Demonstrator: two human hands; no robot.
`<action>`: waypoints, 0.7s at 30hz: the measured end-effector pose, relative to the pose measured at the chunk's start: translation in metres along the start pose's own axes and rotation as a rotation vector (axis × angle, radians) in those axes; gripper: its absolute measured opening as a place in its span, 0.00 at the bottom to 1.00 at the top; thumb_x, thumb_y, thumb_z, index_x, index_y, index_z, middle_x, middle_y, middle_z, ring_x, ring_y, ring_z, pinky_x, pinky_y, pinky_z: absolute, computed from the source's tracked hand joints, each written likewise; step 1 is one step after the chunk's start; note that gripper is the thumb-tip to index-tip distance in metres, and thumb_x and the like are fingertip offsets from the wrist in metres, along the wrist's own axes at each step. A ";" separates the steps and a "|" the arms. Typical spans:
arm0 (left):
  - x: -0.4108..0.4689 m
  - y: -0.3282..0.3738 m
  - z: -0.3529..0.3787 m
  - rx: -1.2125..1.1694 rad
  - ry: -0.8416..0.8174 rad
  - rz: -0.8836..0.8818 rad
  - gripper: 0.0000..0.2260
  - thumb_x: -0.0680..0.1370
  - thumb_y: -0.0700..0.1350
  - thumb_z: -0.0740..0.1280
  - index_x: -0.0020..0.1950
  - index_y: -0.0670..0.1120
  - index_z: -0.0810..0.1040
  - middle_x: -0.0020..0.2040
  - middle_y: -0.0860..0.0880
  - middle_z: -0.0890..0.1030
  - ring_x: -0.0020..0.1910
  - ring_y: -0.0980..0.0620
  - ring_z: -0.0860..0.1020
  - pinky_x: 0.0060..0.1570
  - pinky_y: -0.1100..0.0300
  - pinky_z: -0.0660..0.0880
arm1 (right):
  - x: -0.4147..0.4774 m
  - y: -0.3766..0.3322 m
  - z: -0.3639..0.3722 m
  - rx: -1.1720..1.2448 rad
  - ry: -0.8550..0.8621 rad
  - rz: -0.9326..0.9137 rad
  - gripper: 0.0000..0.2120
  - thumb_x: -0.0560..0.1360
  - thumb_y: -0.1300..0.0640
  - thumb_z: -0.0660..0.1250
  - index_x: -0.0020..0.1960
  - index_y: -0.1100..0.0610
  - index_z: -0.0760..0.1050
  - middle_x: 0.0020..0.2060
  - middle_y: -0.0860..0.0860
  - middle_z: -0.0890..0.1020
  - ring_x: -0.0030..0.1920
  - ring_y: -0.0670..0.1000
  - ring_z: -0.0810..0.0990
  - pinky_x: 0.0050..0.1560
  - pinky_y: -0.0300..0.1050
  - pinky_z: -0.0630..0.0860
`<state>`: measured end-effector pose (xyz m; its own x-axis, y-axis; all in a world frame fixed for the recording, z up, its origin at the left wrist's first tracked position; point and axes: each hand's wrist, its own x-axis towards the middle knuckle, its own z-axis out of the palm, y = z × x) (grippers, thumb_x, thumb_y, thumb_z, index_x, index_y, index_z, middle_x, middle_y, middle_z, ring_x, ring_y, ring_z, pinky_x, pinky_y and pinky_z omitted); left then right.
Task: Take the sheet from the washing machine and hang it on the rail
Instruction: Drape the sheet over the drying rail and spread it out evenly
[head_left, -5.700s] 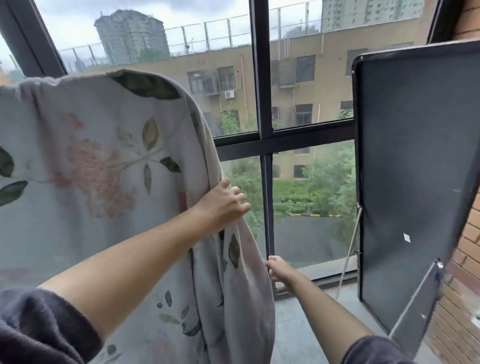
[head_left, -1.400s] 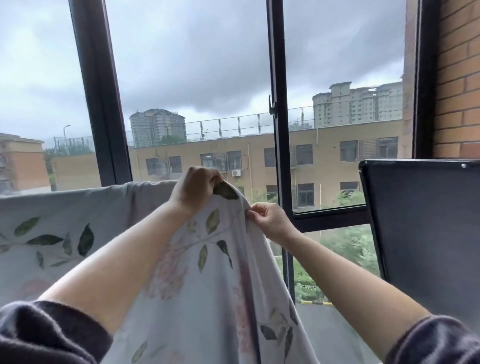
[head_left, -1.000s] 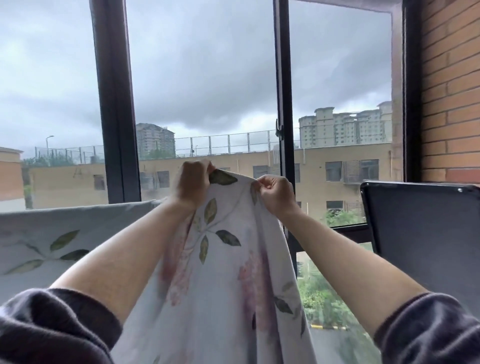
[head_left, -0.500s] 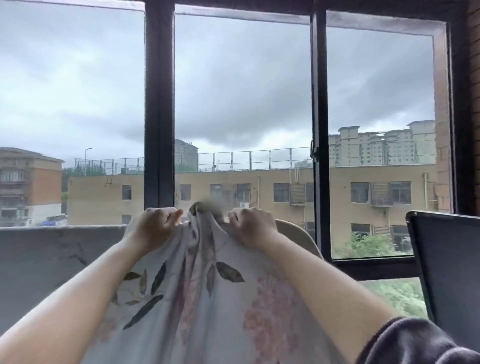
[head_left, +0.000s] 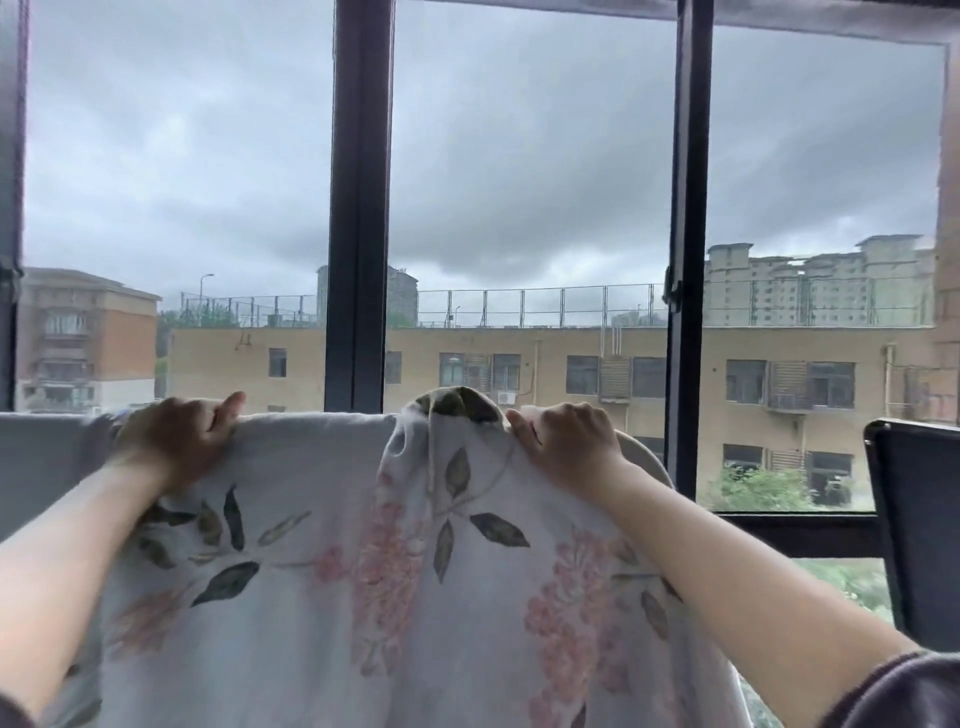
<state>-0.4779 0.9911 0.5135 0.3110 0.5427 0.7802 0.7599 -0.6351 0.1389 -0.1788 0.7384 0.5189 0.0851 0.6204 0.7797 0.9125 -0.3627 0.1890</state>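
Window: tall dark-framed panes fill the background. Behind them are a grey, clouded sky and a long tan building (head_left: 571, 364). The thick middle post (head_left: 358, 208) is the landmark for every place below.
Sheet (head_left: 332, 597): pale cloth printed with pink blossoms and dark green leaves. Its top fold runs level across the foot of the middle post and reaches out to both sides of it, and the rest hangs down toward the camera. Whatever carries the fold is hidden under the cloth. Just right of the post the fabric bunches into a raised hump.
Dark panel (head_left: 919, 519): a flat black board standing upright far right of the post at the picture's edge, apart from the sheet.
Left hand (head_left: 176, 441): left of the post, on the sheet's top fold. It is slightly blurred. The fingers are curled over the edge and hold the cloth, and the thumb points up.
Right hand (head_left: 566, 441): right of the post, touching the raised hump. The fingers are curled and grip the fabric at the fold.
Sleeve (head_left: 904, 691): dark cloth on the right arm, low and far right of the post.
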 end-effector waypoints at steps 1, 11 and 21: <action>0.000 -0.014 -0.004 -0.014 -0.010 -0.007 0.33 0.75 0.64 0.41 0.34 0.46 0.77 0.41 0.34 0.81 0.43 0.37 0.79 0.50 0.46 0.74 | 0.000 -0.003 0.000 -0.002 0.006 0.015 0.26 0.81 0.43 0.43 0.51 0.52 0.79 0.38 0.53 0.82 0.42 0.55 0.80 0.41 0.46 0.65; 0.017 -0.141 -0.022 0.047 -0.029 0.047 0.25 0.80 0.55 0.49 0.52 0.43 0.81 0.45 0.34 0.81 0.45 0.38 0.80 0.48 0.48 0.74 | 0.009 -0.033 -0.015 0.188 -0.194 0.438 0.22 0.82 0.47 0.47 0.65 0.52 0.74 0.58 0.58 0.80 0.58 0.58 0.77 0.48 0.45 0.67; 0.018 -0.142 -0.019 0.083 0.018 0.124 0.25 0.81 0.55 0.49 0.47 0.42 0.82 0.45 0.35 0.82 0.45 0.39 0.80 0.47 0.51 0.73 | -0.029 -0.018 -0.014 0.462 -0.043 0.906 0.18 0.82 0.52 0.51 0.66 0.58 0.71 0.66 0.59 0.72 0.66 0.60 0.69 0.63 0.50 0.65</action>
<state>-0.5909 1.0803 0.5194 0.3958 0.4524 0.7992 0.7613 -0.6484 -0.0099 -0.2029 0.7170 0.5016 0.8272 0.2732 0.4910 0.5619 -0.4100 -0.7185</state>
